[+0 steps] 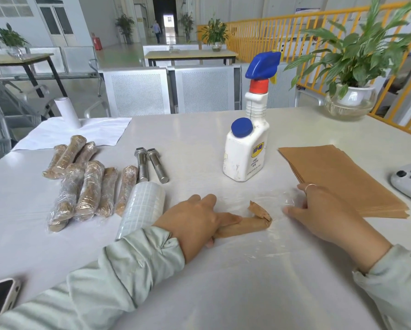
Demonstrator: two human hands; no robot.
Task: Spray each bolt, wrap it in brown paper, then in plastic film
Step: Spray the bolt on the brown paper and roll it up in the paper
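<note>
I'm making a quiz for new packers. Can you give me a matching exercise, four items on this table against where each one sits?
Items:
1. bare bolts
2. spray bottle
3. brown paper stack
4. paper-wrapped bolt

Places:
A. under the left hand
B. right side, beside the right hand
C. table centre, upright
D. next to the film-wrapped bundles

Pairs: 1-D, 2-C, 3-B, 4-A

White table (199, 139) bears bolts (152, 165), spray bottle (245, 148), brown paper (342, 177).

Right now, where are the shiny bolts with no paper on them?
In the head view, the two bare bolts lie left of centre on the table, between the wrapped bundles and the spray bottle.
</note>
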